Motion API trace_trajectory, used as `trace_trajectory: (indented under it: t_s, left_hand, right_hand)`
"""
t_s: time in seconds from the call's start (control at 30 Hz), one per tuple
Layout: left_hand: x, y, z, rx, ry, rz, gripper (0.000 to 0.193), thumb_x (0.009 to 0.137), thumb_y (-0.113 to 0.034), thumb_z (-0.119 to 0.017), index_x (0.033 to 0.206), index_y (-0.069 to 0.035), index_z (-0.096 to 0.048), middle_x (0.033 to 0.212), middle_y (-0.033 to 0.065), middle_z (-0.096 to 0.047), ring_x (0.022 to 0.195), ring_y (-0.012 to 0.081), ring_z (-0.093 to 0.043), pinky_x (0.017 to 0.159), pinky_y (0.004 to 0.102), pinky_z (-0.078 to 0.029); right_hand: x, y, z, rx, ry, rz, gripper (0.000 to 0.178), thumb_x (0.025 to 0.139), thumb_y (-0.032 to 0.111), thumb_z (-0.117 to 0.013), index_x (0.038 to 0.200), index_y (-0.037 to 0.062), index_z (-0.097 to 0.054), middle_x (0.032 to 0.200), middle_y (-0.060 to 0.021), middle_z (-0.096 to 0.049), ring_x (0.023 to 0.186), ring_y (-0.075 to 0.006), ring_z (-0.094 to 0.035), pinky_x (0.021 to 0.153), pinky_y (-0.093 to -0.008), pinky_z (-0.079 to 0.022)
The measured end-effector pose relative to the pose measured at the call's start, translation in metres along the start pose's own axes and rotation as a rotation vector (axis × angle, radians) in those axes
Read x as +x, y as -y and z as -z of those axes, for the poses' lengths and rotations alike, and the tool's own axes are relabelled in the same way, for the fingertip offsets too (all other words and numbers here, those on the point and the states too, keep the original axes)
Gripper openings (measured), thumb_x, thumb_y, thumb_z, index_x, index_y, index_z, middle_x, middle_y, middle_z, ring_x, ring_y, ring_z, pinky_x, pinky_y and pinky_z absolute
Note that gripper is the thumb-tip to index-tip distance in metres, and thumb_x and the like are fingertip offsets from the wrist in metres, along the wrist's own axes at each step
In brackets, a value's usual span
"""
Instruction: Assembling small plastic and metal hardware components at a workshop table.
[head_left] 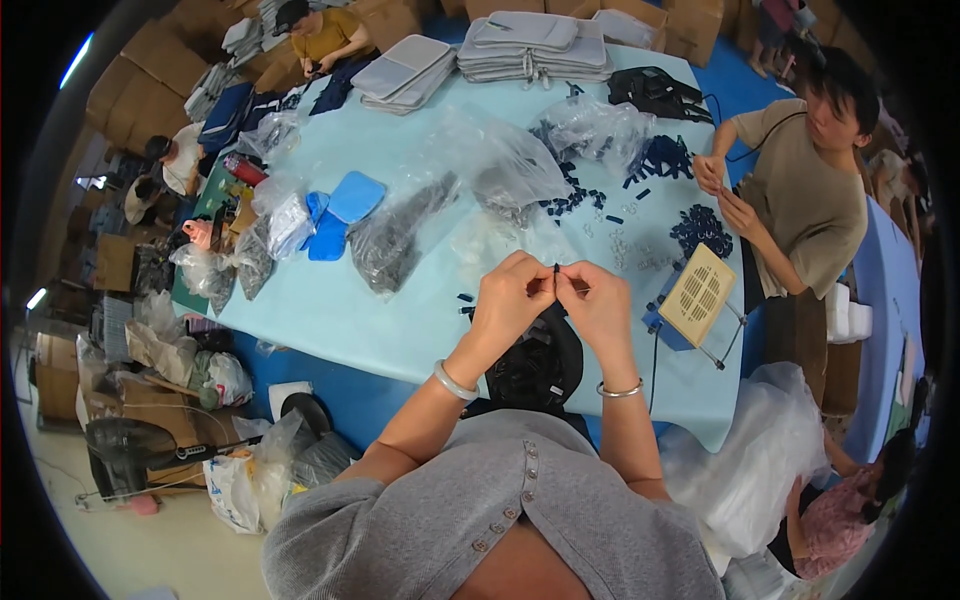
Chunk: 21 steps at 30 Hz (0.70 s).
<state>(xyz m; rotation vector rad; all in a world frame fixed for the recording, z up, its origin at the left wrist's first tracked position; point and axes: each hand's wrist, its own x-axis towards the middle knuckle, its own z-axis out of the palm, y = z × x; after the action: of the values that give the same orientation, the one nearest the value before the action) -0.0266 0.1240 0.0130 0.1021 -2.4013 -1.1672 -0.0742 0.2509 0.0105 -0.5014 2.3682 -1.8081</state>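
Note:
In front of me, over the near edge of the light blue table (300, 320), my left hand (514, 297) and my right hand (596, 301) meet fingertip to fingertip. Both are closed in a pinch on one small dark piece (556, 268), mostly covered by the fingers and too small to name. Under my wrists lies a black fabric item (538, 362), partly hidden by my hands. A few small dark pieces (465, 298) rest on the table just left of my left hand.
Right of my hands stands a yellow-and-blue device (697, 292) on metal legs. Beyond it are piles of dark small parts (700, 232) and clear bits (630, 245). Plastic bags (400, 240), blue pouches (355, 197) and grey cases (535, 50) occupy the table. A co-worker (815, 190) works at the right.

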Motion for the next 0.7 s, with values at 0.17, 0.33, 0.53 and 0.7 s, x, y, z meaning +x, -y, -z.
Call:
trace_trajectory:
  t_s: [0.17,0.33,0.53,0.7]
  left_hand:
    - [0.004,0.013,0.015,0.026,0.013,-0.133,0.009,0.067,0.003,-0.066,0.073,0.002,-0.060,0.071,0.0076,-0.057,0.057,0.0156,-0.059,0.053,0.0250,-0.048]
    - [0.013,0.022,0.025,-0.165,0.009,-0.023,0.008,0.069,0.002,-0.066,0.072,0.002,-0.059,0.071,0.0071,-0.057,0.060,0.0134,-0.060,0.055,0.0240,-0.049]
    - [0.017,0.031,0.035,-0.468,0.096,0.127,0.009,0.077,-0.004,-0.065,0.083,0.001,-0.065,0.084,0.0097,-0.065,0.068,0.0150,-0.063,0.055,0.0270,-0.050]
    - [0.021,0.028,0.042,-0.255,0.151,-0.128,0.015,0.077,-0.004,-0.065,0.092,-0.001,-0.066,0.082,0.0106,-0.066,0.071,0.0170,-0.064,0.060,0.0249,-0.050]
  right_hand:
    - [0.003,0.012,-0.017,-0.186,-0.080,0.176,0.007,0.076,0.004,-0.060,0.071,-0.0002,-0.060,0.062,-0.0073,-0.061,0.053,-0.0131,-0.060,0.050,-0.0241,-0.044]
    - [0.005,0.004,-0.040,0.228,-0.130,-0.014,0.010,0.077,0.005,-0.060,0.071,-0.0016,-0.059,0.060,-0.0032,-0.059,0.053,-0.0064,-0.055,0.048,-0.0237,-0.043]
    - [0.002,0.020,-0.043,0.097,-0.180,-0.042,0.011,0.078,0.008,-0.061,0.074,-0.0022,-0.059,0.061,-0.0047,-0.060,0.053,-0.0065,-0.055,0.049,-0.0244,-0.044]
    - [-0.005,0.035,-0.042,-0.246,-0.269,0.136,0.007,0.075,0.007,-0.063,0.073,0.0012,-0.059,0.062,-0.0081,-0.060,0.051,-0.0153,-0.058,0.049,-0.0262,-0.044]
